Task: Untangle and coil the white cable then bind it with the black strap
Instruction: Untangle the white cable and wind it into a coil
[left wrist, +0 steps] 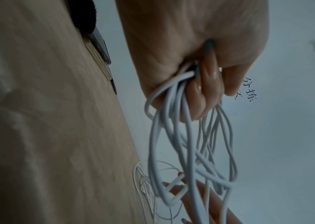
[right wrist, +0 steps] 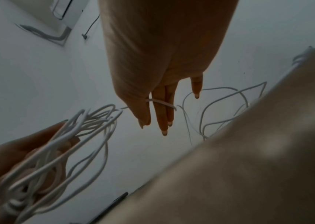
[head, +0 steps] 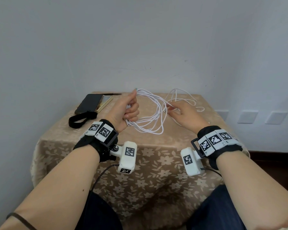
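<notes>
While half-gathered, white cable (head: 150,113) (loose loops)

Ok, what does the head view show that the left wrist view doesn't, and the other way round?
Only the head view shows the black strap lying free on the table and the loose cable tail beyond the right hand. Only the left wrist view shows the left hand's fingers curled round the gathered loops. Both show the white cable bundled in the left hand.

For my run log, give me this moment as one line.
left hand: grips coiled white cable | right hand: feeds loose strand | black strap: unused on table
</notes>
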